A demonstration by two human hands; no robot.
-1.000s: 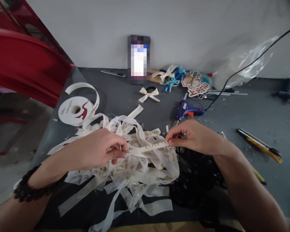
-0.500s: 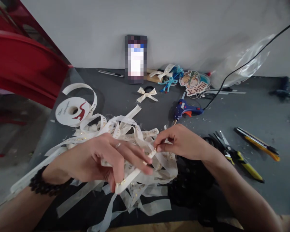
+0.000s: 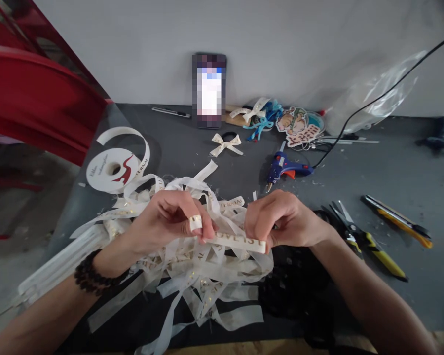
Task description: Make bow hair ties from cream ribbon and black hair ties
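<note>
My left hand and my right hand both pinch a short cream ribbon strip printed with gold letters, held level between them. The ribbon wraps round one finger of my left hand. Under both hands lies a tangled pile of cream ribbon pieces on the dark table. A ribbon spool sits left of the pile, its loose end curling up.
A blue glue gun with a black cord lies behind my right hand. Yellow-handled scissors and a utility knife lie to the right. A finished cream bow, a phone against the wall, stickers and blue ribbon sit farther back. Something red stands at left.
My left hand has closed from spread fingers onto the ribbon, with the strip now wound round a finger. My right hand shifted its pinch, and the strip is held level between both hands.
</note>
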